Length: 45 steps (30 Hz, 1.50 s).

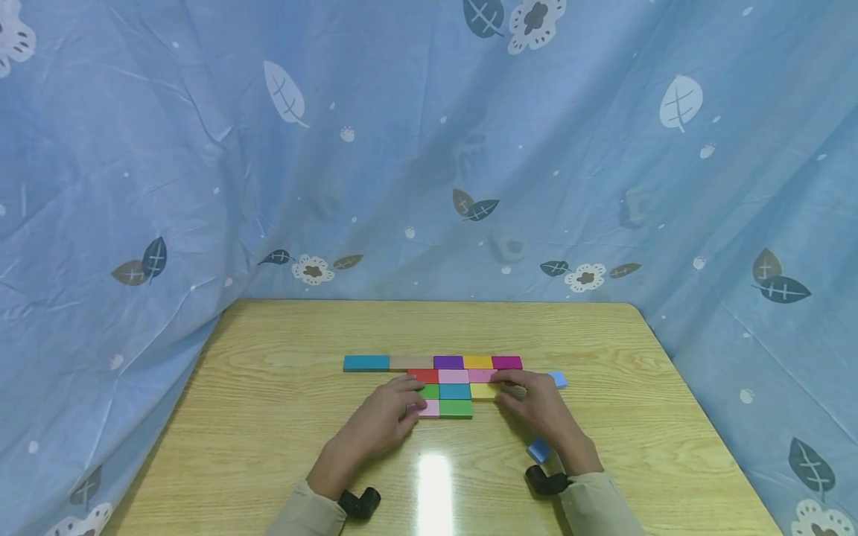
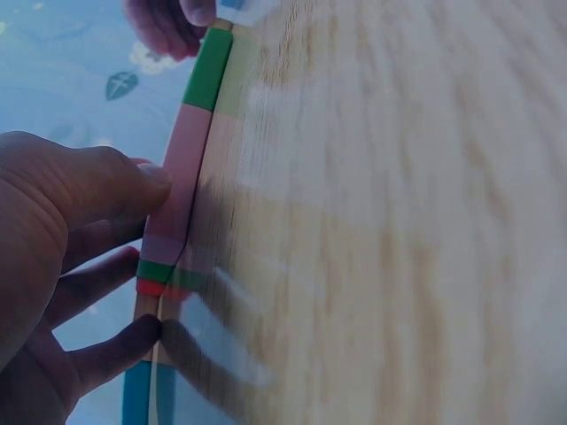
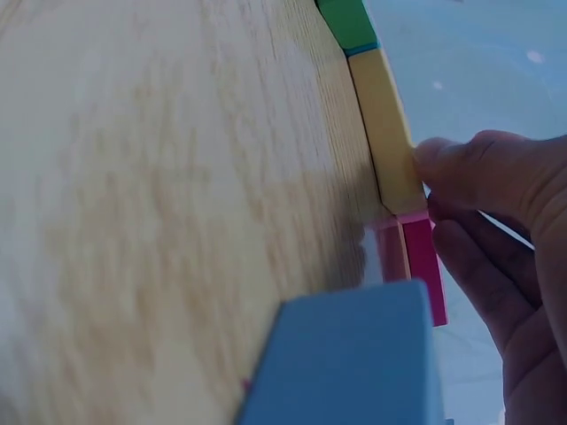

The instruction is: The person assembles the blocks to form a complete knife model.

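Flat coloured blocks lie in touching rows on the wooden table. The back row runs from a teal block (image 1: 366, 363) through tan, purple and orange to a magenta block (image 1: 506, 362). In front are red and pink blocks, then green, teal and a yellow block (image 1: 484, 391), then a pink block (image 1: 429, 408) and a green block (image 1: 456, 409). My left hand (image 1: 385, 413) rests at the rows' left ends, its thumb (image 2: 152, 188) against the front pink block. With its thumb (image 3: 436, 159), my right hand (image 1: 539, 406) touches the yellow block's right end; its other fingers are extended beside the pink one.
A loose blue block (image 1: 539, 450) lies near the right wrist, and a light blue block (image 1: 557, 380) sits just beyond the right hand. Blue patterned cloth (image 1: 415, 149) hangs behind the table (image 1: 268, 447) and at both sides.
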### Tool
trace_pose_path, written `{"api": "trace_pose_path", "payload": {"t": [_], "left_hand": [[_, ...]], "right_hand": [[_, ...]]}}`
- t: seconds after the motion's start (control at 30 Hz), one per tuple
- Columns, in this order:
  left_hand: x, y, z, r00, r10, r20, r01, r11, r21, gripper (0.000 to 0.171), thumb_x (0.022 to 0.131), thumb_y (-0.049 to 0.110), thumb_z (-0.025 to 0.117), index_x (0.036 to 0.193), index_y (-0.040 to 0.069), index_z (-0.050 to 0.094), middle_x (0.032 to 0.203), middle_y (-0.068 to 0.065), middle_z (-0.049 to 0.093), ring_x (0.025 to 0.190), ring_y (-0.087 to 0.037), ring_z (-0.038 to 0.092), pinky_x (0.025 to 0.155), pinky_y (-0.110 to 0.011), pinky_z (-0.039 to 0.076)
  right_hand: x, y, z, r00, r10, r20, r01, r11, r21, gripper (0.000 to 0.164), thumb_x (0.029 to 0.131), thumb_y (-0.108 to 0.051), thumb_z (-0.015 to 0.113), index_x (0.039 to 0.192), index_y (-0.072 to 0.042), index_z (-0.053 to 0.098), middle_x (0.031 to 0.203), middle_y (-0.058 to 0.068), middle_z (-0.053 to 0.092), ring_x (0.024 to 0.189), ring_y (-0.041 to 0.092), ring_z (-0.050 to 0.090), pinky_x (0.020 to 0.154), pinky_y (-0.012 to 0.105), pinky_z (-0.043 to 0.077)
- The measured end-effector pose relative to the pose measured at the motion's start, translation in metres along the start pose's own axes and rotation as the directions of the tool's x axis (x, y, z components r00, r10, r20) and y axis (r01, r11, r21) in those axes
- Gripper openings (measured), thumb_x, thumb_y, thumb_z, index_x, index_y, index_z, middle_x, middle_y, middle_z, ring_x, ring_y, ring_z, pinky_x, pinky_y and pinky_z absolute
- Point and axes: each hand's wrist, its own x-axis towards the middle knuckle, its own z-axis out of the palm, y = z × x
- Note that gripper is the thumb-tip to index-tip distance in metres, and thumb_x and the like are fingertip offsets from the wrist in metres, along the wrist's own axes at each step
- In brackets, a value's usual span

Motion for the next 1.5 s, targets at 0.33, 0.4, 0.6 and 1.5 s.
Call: {"api": "trace_pose_path", "payload": {"t": [0.33, 0.4, 0.6, 1.5], "left_hand": [[0.002, 0.003, 0.0, 1.0, 0.017, 0.002, -0.017, 1.0, -0.007, 0.014, 0.101, 0.011, 0.077, 0.114, 0.011, 0.083, 0.145, -0.011, 0.073, 0.144, -0.033, 0.063, 0.125, -0.049, 0.051], [0.002, 0.003, 0.0, 1.0, 0.011, 0.006, -0.011, 1.0, -0.008, 0.014, 0.102, 0.012, 0.076, 0.114, 0.012, 0.083, 0.146, -0.01, 0.072, 0.145, -0.032, 0.062, 0.126, -0.049, 0.05], [0.001, 0.003, -0.001, 1.0, 0.002, 0.001, -0.002, 1.0, -0.003, 0.014, 0.102, 0.012, 0.077, 0.114, 0.013, 0.083, 0.145, -0.009, 0.073, 0.145, -0.032, 0.063, 0.125, -0.048, 0.05], [-0.001, 0.003, 0.0, 1.0, 0.005, -0.001, -0.005, 1.0, -0.023, 0.014, 0.103, 0.012, 0.075, 0.115, 0.012, 0.083, 0.145, -0.009, 0.072, 0.144, -0.032, 0.063, 0.124, -0.049, 0.052]], "right_hand": [[-0.022, 0.004, -0.016, 0.993, 0.104, -0.063, -0.086, 0.968, 0.236, 0.032, 0.092, -0.012, 0.09, 0.123, -0.01, 0.082, 0.119, 0.007, 0.084, 0.106, 0.023, 0.081, 0.098, 0.036, 0.068], [-0.033, 0.005, -0.021, 0.986, 0.164, -0.014, -0.152, 0.939, 0.31, 0.032, 0.094, -0.015, 0.088, 0.125, -0.01, 0.081, 0.12, 0.008, 0.083, 0.108, 0.019, 0.081, 0.098, 0.027, 0.066], [-0.066, 0.012, -0.033, 0.954, 0.238, 0.183, -0.296, 0.851, 0.434, 0.037, 0.098, -0.018, 0.084, 0.132, -0.006, 0.077, 0.127, 0.013, 0.081, 0.113, 0.012, 0.079, 0.097, 0.019, 0.063], [-0.106, 0.015, -0.049, 0.958, 0.206, 0.199, -0.27, 0.881, 0.389, 0.042, 0.096, -0.015, 0.085, 0.137, -0.012, 0.075, 0.132, 0.006, 0.08, 0.123, 0.0, 0.071, 0.104, 0.012, 0.057]]}}
